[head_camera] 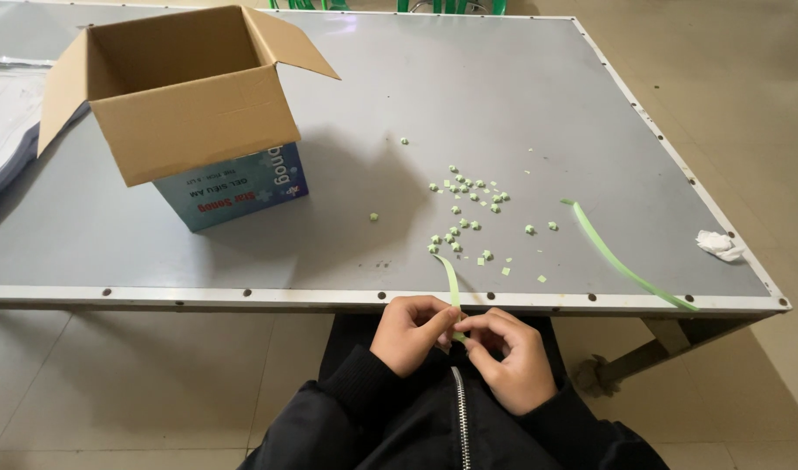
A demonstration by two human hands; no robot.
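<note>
My left hand and my right hand meet just below the table's near edge, above my lap. Both pinch the lower end of a thin light-green paper strip, which rises from my fingers up over the table edge. Several small folded green paper pieces lie scattered on the grey table just beyond my hands. A second, longer green strip lies loose on the table to the right, running diagonally toward the near right corner.
An open cardboard box with a blue printed side stands at the left of the table. Clear plastic bags are stacked at the far left. A crumpled white tissue lies by the right edge. Tiled floor surrounds the table.
</note>
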